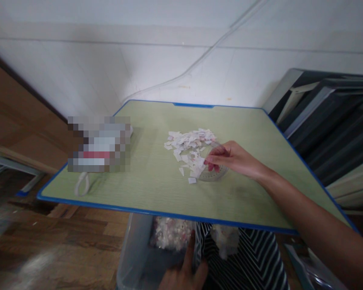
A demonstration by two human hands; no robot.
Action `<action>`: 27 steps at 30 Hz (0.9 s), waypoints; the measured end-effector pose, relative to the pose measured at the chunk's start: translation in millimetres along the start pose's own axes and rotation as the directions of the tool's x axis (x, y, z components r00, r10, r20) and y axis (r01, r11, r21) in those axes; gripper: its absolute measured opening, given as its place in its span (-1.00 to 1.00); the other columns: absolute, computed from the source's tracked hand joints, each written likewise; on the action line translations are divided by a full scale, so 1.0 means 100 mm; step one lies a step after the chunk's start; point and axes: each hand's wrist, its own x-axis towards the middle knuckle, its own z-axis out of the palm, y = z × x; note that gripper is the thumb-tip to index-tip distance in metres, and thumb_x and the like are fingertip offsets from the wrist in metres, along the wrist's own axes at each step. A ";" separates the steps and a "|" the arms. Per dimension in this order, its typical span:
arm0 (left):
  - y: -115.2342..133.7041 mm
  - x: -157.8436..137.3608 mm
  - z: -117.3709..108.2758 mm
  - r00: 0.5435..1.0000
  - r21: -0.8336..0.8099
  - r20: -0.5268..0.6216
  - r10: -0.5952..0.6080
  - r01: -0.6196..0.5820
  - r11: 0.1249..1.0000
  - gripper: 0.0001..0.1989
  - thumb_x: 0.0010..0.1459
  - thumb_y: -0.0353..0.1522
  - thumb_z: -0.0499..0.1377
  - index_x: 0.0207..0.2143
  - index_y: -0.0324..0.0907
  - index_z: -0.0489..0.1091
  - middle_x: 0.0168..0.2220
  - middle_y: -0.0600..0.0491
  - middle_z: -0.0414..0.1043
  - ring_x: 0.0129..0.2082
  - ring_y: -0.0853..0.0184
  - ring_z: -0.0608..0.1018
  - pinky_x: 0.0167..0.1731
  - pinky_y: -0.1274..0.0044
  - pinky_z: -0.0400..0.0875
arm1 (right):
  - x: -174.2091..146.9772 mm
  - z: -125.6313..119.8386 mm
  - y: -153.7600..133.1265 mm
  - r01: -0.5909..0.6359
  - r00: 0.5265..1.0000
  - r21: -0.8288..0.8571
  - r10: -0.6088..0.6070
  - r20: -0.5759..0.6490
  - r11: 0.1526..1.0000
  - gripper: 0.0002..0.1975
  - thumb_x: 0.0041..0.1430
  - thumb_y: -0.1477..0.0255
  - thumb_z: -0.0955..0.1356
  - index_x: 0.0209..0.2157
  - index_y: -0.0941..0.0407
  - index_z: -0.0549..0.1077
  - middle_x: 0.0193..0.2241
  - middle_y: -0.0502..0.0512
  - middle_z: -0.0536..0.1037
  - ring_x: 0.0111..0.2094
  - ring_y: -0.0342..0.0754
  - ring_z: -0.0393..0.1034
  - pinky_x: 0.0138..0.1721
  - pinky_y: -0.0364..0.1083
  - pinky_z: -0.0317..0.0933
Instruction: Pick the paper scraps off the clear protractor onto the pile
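One clear dish point(215, 176) | tilted toward scraps point(189, 140), long axis unclear | right grip point(238, 158) clamping it | left grip point(184, 278) apart

A pale cable point(196, 63) slants down the white wall point(87, 72) behind the blue-edged green table point(133, 177). On its left side I see a white loop point(78, 186) next to something too blurred to name point(101, 145). Dark panels point(335, 110) stand at right; at left, a brown board point(18, 117) above wooden floor point(99, 237).
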 end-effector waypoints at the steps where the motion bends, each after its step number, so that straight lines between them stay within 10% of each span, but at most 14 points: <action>1: 0.00 0.00 0.00 1.000 -0.002 0.004 -0.001 0.001 1.000 -0.61 0.21 -0.51 0.08 0.07 -0.04 0.25 0.17 -0.32 -0.15 -0.41 0.16 0.56 -0.48 0.41 0.47 | 0.00 0.02 0.00 -0.003 1.000 -0.006 0.004 0.019 1.000 -0.82 -0.04 0.38 0.37 -0.58 0.22 0.46 -0.64 0.01 0.47 -0.63 -0.27 0.28 -0.57 -0.23 0.17; 27: -0.01 0.01 0.04 1.000 -0.014 0.000 0.016 -0.016 1.000 -0.65 0.21 -0.50 0.07 0.03 -0.05 0.28 0.18 -0.32 -0.15 -0.42 0.16 0.56 -0.51 0.45 0.47 | -0.08 -0.02 -0.11 -0.113 0.983 -0.149 0.133 0.128 0.982 -0.82 -0.06 0.41 0.33 -0.61 0.22 0.43 -0.71 -0.01 0.42 -0.66 -0.25 0.29 -0.60 -0.24 0.15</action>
